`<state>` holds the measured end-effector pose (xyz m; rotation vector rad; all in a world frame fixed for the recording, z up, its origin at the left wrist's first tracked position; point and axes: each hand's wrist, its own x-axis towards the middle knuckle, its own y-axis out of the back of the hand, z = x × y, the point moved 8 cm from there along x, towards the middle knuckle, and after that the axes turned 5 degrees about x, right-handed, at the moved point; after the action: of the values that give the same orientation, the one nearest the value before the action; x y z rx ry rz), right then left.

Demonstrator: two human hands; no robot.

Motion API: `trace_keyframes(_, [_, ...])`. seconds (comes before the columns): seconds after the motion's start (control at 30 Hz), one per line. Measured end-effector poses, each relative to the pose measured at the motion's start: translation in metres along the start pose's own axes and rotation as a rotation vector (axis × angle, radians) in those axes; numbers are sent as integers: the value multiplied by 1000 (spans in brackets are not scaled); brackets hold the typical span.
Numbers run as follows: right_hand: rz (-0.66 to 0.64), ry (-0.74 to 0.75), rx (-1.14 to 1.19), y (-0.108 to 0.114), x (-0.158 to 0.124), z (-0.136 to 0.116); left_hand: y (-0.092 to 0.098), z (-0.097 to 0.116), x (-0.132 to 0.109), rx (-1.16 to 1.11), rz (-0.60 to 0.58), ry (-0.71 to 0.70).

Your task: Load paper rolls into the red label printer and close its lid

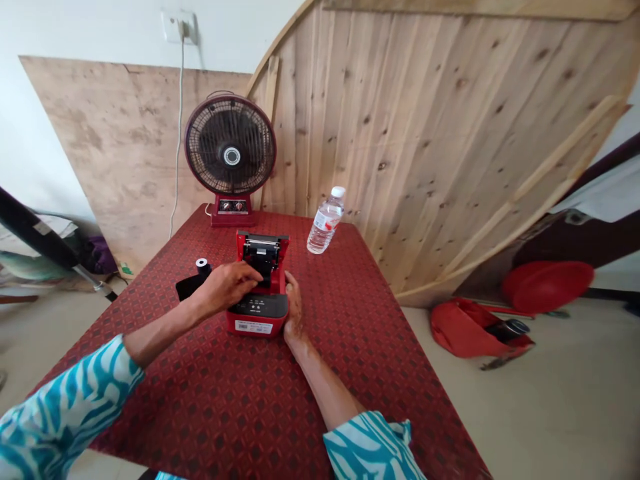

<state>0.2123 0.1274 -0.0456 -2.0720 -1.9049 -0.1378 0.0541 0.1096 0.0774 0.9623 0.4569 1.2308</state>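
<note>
While open, printer (pixel 259 305) between hands (pixel 231 285) (pixel 296 310).

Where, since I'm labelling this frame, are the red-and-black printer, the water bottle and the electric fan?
Red-and-black printer (pixel 265 305): head view, on its black top panel.
Water bottle (pixel 326 221): head view, on its label.
Electric fan (pixel 231 157): head view, on the round hub at the grille's centre.

Printer (pixel 260 303): housed in smooth red and black plastic, faced with a paper-like label (pixel 253 327). Counter (pixel 260 400): surfaced in smooth, patterned covering. Bottle (pixel 324 225): moulded in clear, glossy plastic. Wall panel (pixel 400 133): built of knotty, matt wood. Sleeves (pixel 75 400): cut from printed matt cloth.
</note>
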Motion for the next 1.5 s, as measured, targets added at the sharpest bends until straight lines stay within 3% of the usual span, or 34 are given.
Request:
trace_keyframes(0.07, [19,-24,40,0,1,1,-14,8,21,277,-157,-30])
trace_keyframes(0.13, [29,-33,71,-1,2,1,-24,8,38,450,-238,3])
trace_keyframes(0.23, [28,-32,95,-4,4,0,-32,9,53,557,-255,37])
trace_keyframes(0.4, [36,4,97,-7,6,-6,-32,15,54,688,-279,25])
trace_keyframes(0.7, [9,35,93,-7,7,-13,-3,30,34,710,-267,-39])
trace_keyframes(0.83, [-5,6,79,-7,6,-11,40,29,17,398,-119,-66])
trace_keyframes(1.0, [-14,-6,83,-5,7,-8,102,-18,-2,32,98,101])
trace_keyframes(1.1, [-15,-29,88,-5,7,-5,114,-57,-2,-95,215,193])
trace_keyframes(1.27, [-5,-44,69,-3,6,-5,91,-105,25,-46,253,234])
trace_keyframes(1.5, [15,-46,61,-2,7,-5,42,-136,56,68,114,293])
